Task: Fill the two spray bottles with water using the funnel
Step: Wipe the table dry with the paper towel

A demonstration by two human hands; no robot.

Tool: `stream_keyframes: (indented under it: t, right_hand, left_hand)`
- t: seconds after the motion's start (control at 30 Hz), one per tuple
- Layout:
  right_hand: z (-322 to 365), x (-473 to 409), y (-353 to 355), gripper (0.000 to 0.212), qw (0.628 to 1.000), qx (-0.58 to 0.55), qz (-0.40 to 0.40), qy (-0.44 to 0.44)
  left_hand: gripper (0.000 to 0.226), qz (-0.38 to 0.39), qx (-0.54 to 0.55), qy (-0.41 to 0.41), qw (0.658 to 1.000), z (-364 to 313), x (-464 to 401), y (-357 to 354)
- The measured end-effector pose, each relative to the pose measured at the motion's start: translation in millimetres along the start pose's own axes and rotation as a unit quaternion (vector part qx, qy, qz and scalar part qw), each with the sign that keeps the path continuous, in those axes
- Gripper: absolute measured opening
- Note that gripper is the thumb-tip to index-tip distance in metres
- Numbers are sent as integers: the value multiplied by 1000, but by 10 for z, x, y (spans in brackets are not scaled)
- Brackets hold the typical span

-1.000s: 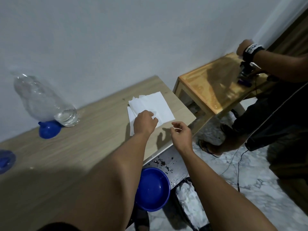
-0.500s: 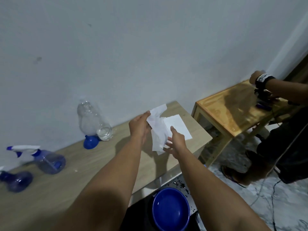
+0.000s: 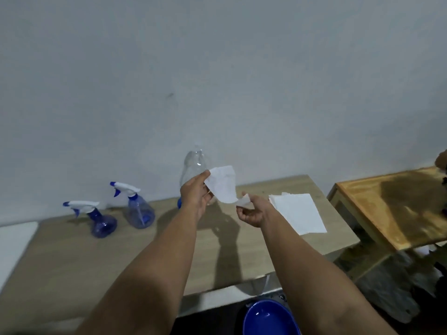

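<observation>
1. Two hands hold one white tissue (image 3: pixel 223 187) in the air above the table (image 3: pixel 72 257). The left hand (image 3: pixel 194 197) pinches its upper edge between thumb and fingers, and the right hand (image 3: pixel 252 211), palm turned up with fingers curled, pinches its lower corner.
2. Behind the left hand a clear plastic bottle (image 3: pixel 193 165) stands against the wall; something blue shows at its base by the wrist, too hidden to tell whether it is the funnel.
3. Just right of the right hand, a stack of white tissues (image 3: pixel 300 216) lies flat on the table near its right end.
4. Both spray bottles stand upright on the table near the wall, well left of the hands: the nearer spray bottle (image 3: pixel 139 209) with a pale blue body, and the far-left spray bottle (image 3: pixel 100 221) with a darker blue body. Each has a white-and-blue trigger head on.
5. Below the table edge, a blue basin (image 3: pixel 268 320) sits near the bottom of view.
6. A second wooden table (image 3: pixel 387 209) stands to the right.
</observation>
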State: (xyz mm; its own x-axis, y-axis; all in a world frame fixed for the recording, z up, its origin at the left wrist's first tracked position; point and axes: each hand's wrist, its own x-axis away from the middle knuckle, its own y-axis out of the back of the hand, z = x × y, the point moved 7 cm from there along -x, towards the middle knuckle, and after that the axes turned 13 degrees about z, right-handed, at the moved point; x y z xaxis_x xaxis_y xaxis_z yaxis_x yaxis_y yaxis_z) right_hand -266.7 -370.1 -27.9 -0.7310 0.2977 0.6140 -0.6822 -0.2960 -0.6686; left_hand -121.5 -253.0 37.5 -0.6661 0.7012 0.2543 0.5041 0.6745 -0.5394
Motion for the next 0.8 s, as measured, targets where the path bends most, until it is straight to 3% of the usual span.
stream_keyframes:
  t: [0.17,0.37,0.47,0.6,0.8]
  right_hand:
    - [-433,-177,-1039,13,992,72,97,-26]
    - [-1052,-229,-2058,21,936,298,189,-6]
    - [-1324,-265,-2395,21,901,393,184,0]
    - [-1702,-322,-2737,14,867,466,175,3]
    - [-2349,-392,-3093,22,868,448,213,-6]
  left_hand:
    - [16,-36,33,-32,998,-579,349,847]
    - [21,-25,32,-22,999,-1075,888,1771]
    - [42,5,-41,-25,999,-1295,1122,2068]
    - [63,-102,-124,-56,985,-1529,1462,2578]
    - [41,-209,-216,-82,950,-1772,1870,3297]
